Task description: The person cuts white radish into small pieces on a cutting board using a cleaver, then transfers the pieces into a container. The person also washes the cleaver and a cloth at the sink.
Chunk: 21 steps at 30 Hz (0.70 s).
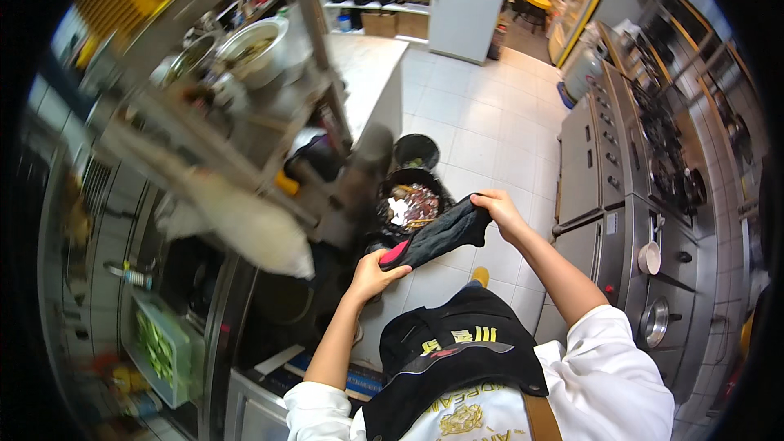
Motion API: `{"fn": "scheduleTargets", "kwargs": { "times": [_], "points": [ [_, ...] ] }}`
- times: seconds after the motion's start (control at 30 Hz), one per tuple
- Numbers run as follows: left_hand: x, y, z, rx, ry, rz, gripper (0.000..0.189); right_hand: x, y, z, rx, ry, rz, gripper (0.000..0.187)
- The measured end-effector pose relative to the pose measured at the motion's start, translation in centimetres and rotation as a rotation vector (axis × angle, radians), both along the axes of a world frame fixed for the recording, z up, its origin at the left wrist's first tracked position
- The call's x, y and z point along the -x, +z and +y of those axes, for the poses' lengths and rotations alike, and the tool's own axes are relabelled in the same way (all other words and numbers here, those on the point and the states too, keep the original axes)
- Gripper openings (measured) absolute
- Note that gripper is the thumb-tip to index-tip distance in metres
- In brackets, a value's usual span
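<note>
A dark cloth with a red patch at one end is stretched between my two hands. My left hand grips its lower end, beside the red patch, while my right hand pinches the upper corner. Beneath and beyond the cloth stands a black bin with food scraps and shiny, crumpled waste in it. Another black bin is just behind that one. A black apron with writing covers my front.
Stoves with burners line the right side. At the left, a steel shelf holds a white pot; below it a translucent tub holds green vegetables. A white-topped counter and tiled floor lie ahead.
</note>
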<state>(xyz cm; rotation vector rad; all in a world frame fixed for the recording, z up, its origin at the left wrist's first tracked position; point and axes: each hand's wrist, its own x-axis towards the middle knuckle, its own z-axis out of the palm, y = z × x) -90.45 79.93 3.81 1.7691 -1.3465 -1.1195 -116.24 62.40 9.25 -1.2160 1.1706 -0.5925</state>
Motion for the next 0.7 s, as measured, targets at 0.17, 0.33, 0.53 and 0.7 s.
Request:
{"fn": "scheduleTargets", "kwargs": {
  "times": [0.17,0.33,0.53,0.7],
  "points": [
    [6.0,3.5,-9.9,0.116,0.1,0.098,0.016,8.2,2.2,-10.1,0.35,0.095,0.028,0.025],
    [10.0,8.0,-17.8,0.473,0.037,-0.785,0.02,11.3,5.3,-19.0,0.559,0.314,0.226,0.026],
    [11.6,8.7,-24.6,0.556,0.182,-1.001,0.025,9.5,4.8,-29.3,1.196,-0.074,0.067,0.007],
    [8.6,5.3,-35.4,-0.112,-0.043,-0.916,0.008,9.6,-1.7,-42.3,0.815,0.597,0.672,0.02]
  ]
}}
